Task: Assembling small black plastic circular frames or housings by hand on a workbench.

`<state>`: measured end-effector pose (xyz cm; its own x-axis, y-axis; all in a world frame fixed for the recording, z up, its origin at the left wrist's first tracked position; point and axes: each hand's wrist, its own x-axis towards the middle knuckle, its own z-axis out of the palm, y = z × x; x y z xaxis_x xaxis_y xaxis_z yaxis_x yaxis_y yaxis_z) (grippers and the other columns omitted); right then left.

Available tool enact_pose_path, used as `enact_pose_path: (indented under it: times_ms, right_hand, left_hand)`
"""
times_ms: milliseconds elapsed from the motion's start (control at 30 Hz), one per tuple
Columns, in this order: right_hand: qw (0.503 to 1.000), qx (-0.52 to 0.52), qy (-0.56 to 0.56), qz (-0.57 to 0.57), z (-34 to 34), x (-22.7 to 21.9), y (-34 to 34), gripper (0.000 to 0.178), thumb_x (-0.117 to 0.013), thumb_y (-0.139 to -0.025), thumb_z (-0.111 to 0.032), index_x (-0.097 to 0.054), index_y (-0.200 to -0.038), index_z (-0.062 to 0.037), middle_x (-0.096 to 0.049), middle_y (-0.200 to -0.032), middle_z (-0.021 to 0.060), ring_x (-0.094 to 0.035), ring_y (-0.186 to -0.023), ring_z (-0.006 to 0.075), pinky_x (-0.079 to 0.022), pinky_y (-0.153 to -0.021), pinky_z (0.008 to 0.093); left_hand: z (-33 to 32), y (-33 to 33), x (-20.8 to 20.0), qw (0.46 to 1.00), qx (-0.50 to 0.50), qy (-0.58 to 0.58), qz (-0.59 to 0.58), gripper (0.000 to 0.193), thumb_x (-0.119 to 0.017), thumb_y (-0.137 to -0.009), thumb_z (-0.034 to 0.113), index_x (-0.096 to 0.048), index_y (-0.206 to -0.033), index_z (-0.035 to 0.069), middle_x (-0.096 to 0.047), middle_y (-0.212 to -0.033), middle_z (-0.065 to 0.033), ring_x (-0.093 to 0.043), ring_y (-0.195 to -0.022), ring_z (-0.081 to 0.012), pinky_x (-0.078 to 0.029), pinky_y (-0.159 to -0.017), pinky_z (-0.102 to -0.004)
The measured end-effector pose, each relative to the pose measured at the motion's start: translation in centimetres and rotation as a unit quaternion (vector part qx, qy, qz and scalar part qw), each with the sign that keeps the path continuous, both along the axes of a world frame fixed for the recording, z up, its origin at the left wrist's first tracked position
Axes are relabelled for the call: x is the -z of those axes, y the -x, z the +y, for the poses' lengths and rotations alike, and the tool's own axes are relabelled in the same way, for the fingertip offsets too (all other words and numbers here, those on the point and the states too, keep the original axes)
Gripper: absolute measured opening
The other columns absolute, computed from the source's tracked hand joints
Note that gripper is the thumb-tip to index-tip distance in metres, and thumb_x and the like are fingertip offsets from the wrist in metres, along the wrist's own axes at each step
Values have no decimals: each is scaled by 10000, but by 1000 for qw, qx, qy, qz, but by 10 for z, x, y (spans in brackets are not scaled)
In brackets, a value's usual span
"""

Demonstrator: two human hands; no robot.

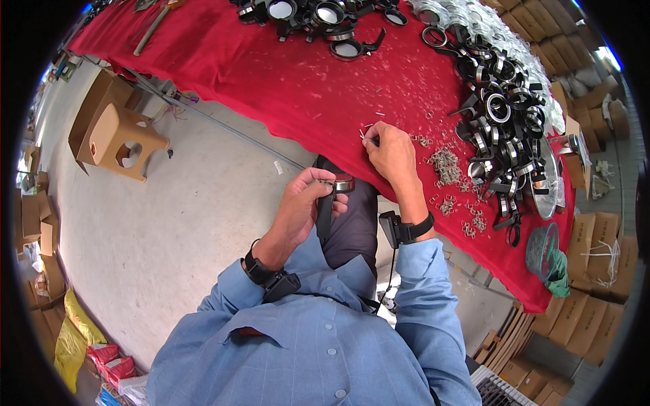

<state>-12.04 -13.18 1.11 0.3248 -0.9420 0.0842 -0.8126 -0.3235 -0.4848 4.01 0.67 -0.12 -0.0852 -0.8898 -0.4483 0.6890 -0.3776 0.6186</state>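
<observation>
My left hand (302, 206) is closed around a black-handled metal ring (344, 183), held above my lap just off the table edge. Its flat black handle (325, 215) points down past my fingers. Over the red cloth (325, 101), my right hand (393, 154) is pinched, with its fingertips down beside a few thin silver pins (362, 134). What lies between those fingertips is too small to make out. To the right of that hand, small bent-wire metal clips (445, 166) lie in a loose heap, with smaller clusters nearer me.
Many black-handled rings (497, 108) are piled along the table's right side, others (347, 47) at the far edge. Clear plastic-wrapped pieces (484, 34) lie behind. A round clear tub (542, 250) stands near the right corner. A tan stool (125, 142) and cardboard boxes (596, 250) stand around.
</observation>
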Motion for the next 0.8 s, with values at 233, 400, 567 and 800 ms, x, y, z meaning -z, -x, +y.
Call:
enact_pose_path:
  times_ms: [233, 400, 567, 800]
  right_hand:
    - [998, -46, 40, 0, -3, 11, 4, 136, -686, -765, -103, -647, -865, -19, -652, -828, 198, -647, -819, 388, -520, -734, 476]
    - [996, -46, 14, -80, 17, 1, 8, 152, -636, -777, -40, -606, -915, 18, -632, -796, 194, -642, -756, 356, -493, -676, 443]
    - [973, -27, -52, -224, 48, -15, 6, 146, -619, -802, -7, -637, -946, 9, -621, -769, 159, -622, -689, 275, -477, -636, 368]
    - [943, 4, -104, -316, 87, -31, -1, 94, -647, -845, -4, -661, -938, 9, -664, -781, 62, -634, -663, 103, -482, -568, 270]
  left_hand:
    - [-1, -1, 1, 1000, -2, 4, -7, 237, -483, -892, 57, -507, -1126, 29, -662, -882, -189, -669, -703, -226, -563, -681, -332]
    - [-1, -3, 0, 1000, -1, -8, -6, 246, -469, -896, 72, -503, -1137, 31, -663, -881, -187, -669, -694, -223, -561, -678, -330]
    - [0, -2, 3, 1000, 0, 2, -2, 250, -466, -894, 78, -503, -1137, 35, -666, -873, -178, -666, -689, -217, -554, -666, -322]
    - [-2, 1, 5, 1000, -1, 20, 21, 243, -477, -884, 80, -514, -1120, 39, -662, -852, -150, -647, -666, -205, -536, -634, -305]
